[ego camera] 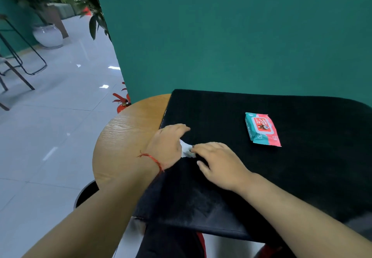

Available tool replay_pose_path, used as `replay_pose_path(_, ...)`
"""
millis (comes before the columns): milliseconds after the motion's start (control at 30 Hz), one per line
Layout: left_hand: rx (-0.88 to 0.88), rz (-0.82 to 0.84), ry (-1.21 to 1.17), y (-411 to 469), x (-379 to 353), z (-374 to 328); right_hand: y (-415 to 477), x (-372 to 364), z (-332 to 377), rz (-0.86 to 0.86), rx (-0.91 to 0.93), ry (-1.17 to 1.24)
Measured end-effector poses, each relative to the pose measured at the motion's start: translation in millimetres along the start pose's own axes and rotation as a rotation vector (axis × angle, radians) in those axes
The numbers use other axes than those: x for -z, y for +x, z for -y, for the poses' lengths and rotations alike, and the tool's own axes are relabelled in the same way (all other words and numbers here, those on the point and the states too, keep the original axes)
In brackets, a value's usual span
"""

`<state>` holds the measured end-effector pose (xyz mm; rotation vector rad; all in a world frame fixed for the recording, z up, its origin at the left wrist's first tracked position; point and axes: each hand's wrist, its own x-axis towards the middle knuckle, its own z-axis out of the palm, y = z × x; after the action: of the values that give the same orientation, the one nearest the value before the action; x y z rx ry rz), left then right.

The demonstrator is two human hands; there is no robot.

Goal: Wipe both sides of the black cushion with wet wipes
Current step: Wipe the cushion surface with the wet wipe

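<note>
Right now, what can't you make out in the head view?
All head view.
The wipe: mostly covered by the left hand and right hand; right hand's grip unclear.
The cushion: right side cut by frame edge; underside hidden.
The pack: print too small to read.
The table: mostly under the cushion.

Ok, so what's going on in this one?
A person is working on a black cushion that lies on a round wooden table. The left hand lies flat over a white wipe near the cushion's left edge. The right hand touches the wipe's other end with its fingers; whether they pinch it is unclear. The pack of wipes lies on the cushion off to the right, untouched.
</note>
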<state>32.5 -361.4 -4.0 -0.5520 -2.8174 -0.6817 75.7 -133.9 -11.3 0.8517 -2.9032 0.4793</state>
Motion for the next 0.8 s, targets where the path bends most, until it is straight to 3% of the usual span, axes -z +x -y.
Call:
replay_pose_path(67,-0.019,0.278,0.144,13.3,5.0,-9.1,3.0,-0.7,-2.6,-0.002,-0.052,0.010)
replay_pose_path(133,-0.040,0.433,0.320,18.9,7.9,-15.2,3.8,-1.0,-7.9,0.020,-0.085,0.006)
replay_pose_path(233,-0.093,0.348,0.478,10.3,9.4,-13.3,1.6,-1.4,-15.1,0.013,-0.101,0.009)
replay_pose_path(500,-0.016,0.120,0.408,-20.2,-4.7,-0.1,-26.8,-1.9,-68.8,0.014,-0.302,-0.005)
replay_pose_path(667,-0.062,0.186,0.489,-21.0,-0.4,-10.0,-47.8,-10.2,-82.6,-0.051,-0.369,-0.008)
replay_pose_path(800,-0.018,0.084,0.506,-53.2,-1.6,-20.0,-45.7,-14.1,-82.9,-0.087,-0.386,-0.016)
